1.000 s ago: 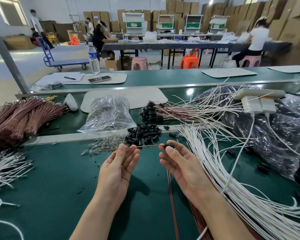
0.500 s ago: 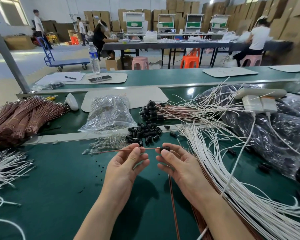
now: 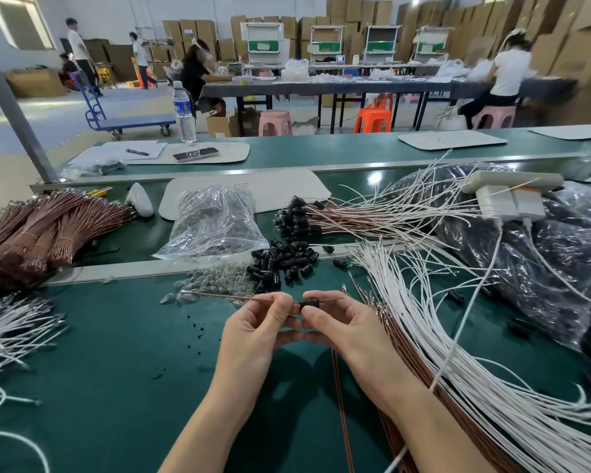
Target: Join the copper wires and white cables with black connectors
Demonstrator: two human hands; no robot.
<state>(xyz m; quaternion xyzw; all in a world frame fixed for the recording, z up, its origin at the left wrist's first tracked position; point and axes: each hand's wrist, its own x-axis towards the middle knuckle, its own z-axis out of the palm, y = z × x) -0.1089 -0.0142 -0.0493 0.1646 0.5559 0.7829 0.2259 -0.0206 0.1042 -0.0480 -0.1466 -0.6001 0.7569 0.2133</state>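
Connector: one black connector (image 3: 309, 303) held above the green bench top (image 3: 99, 370), between the two hands, threaded on a copper wire (image 3: 219, 296)
Wire position: roughly level; its left end reaches over a scatter of clear parts (image 3: 212, 285), and a short tip shows just right of the connector
Right hand (image 3: 342, 327): thumb and forefinger pinch the connector; remaining fingers curled underneath
Left hand (image 3: 260, 331): thumb and forefinger pinch the wire just left of the connector; remaining fingers curled under, touching those of the right hand
Second strand: a copper strand (image 3: 340, 397) runs from beneath the hands toward the near edge; whether it is the same wire cannot be told
Loose stock: pile of black connectors (image 3: 280, 264) just beyond the hands, beside the clear parts
White cables (image 3: 458, 336): fanned sheaf to the right of the right hand, copper strands showing under its near edge
Joined sets (image 3: 321, 216): black-capped leads lying beyond the pile
Clear bag (image 3: 215, 223): left of the joined sets
Copper bundles (image 3: 41, 230): tied, at far left
Black sack (image 3: 543, 268): far right, a white power strip (image 3: 512, 180) resting on it
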